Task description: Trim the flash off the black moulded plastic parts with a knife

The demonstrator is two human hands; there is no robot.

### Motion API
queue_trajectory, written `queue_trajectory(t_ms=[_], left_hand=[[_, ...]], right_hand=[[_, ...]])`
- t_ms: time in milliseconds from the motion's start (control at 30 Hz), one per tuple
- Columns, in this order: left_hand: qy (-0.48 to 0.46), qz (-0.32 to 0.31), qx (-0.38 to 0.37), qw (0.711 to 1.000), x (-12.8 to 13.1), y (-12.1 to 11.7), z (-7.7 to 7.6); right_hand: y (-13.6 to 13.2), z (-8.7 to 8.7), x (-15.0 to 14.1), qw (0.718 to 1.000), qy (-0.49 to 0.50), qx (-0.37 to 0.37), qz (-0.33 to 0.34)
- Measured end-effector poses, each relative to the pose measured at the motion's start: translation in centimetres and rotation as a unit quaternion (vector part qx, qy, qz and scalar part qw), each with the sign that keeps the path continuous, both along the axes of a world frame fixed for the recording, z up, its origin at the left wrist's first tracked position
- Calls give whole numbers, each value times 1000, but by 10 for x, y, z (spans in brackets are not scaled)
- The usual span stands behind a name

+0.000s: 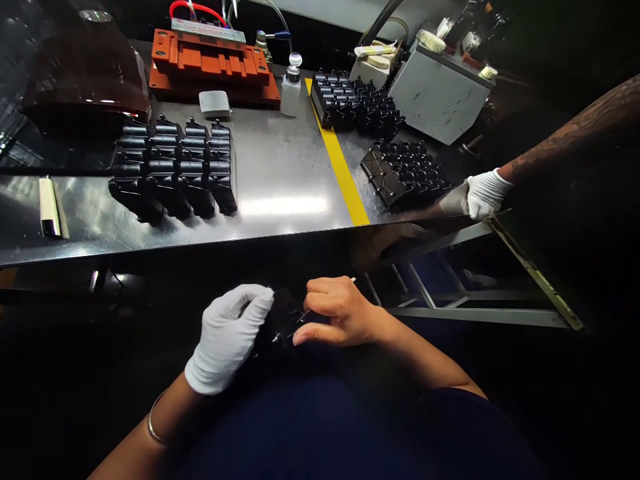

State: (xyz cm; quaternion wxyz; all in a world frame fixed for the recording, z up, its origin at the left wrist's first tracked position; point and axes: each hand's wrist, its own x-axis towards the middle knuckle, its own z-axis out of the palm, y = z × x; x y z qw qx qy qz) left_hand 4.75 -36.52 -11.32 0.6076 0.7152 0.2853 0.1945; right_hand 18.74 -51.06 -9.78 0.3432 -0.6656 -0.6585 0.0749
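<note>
Below the table edge, my left hand (235, 337), in a white glove, is closed with thumb and fingers pinching a dark black moulded part (283, 320). The part's outline fades into the dark background, but small shiny metal bits show on it. My bare right hand (333, 312) is at the part's right side, fingers curled and thumb stretched toward it. A thin stick-like tool (353, 279) runs through the curled fingers; its pale end sticks out above the knuckles. Thin metal glints show near the fingertips, and most of the tool is hidden.
Black moulded parts stand in rows (175, 170) on the steel table's left, with more groups (355, 100) (407, 170) beyond a yellow strip (345, 177). An orange fixture (210, 63), white bottle (291, 90) and grey box (440, 93) stand behind. Another person's gloved hand (487, 193) rests at right.
</note>
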Motion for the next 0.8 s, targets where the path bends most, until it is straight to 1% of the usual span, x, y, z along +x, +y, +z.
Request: queue_trajectory(t_ms=[67, 200, 367, 467, 633, 700, 733, 800], left_hand=[[9, 27, -16, 999, 2, 0, -2], [17, 62, -63, 996, 7, -1, -4], [27, 73, -138, 987, 11, -2, -1], [28, 78, -148, 985, 12, -2, 0], [28, 101, -152, 983, 13, -4, -3], [27, 101, -158, 982, 12, -4, -4], [28, 98, -160, 982, 12, -4, -4], [32, 87, -166, 982, 12, -4, -3]], right_hand=[[2, -1, -1, 1000, -19, 12, -18], [6, -4, -3, 997, -58, 31, -43], [10, -8, -3, 992, -84, 75, -62], [11, -7, -1, 989, -99, 81, -81], [12, -4, -2, 989, -111, 59, -84], [12, -2, -1, 992, -92, 38, -74], [11, 0, 0, 996, -72, 20, -55], [9, 4, 3, 999, -13, -29, 11]])
